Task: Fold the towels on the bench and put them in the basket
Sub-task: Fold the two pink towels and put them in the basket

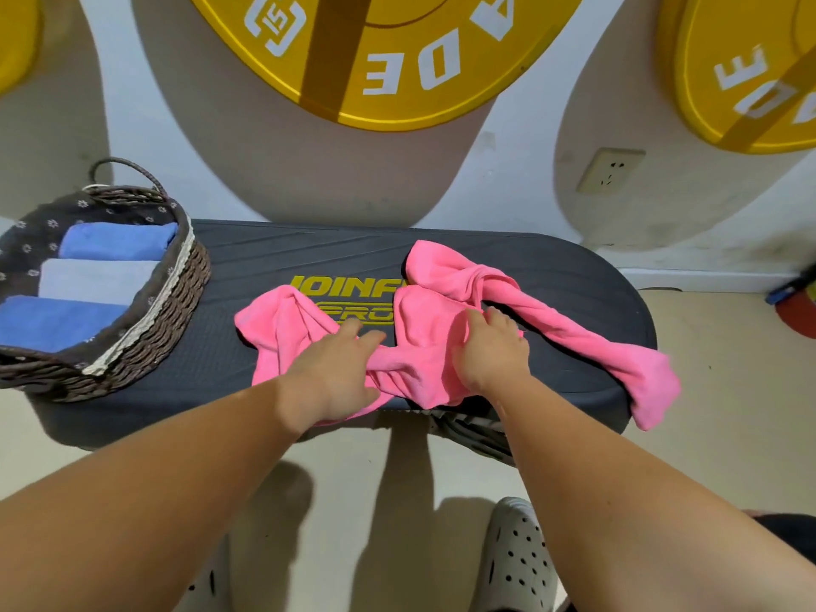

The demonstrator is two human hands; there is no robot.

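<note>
A crumpled pink towel sprawls across the dark bench, one end hanging over the bench's right front edge. My left hand lies on the towel's left part, its fingers stretched forward. My right hand sits on the towel's middle bunch, and its fingertips sink into the cloth. Whether they pinch the cloth I cannot tell. A woven basket stands on the bench's left end. Inside it lie two folded blue towels and a folded white towel.
Yellow weight plates lean on the wall behind the bench. A wall socket sits at the right. My perforated grey shoe stands on the floor in front. A red object lies on the floor at the far right.
</note>
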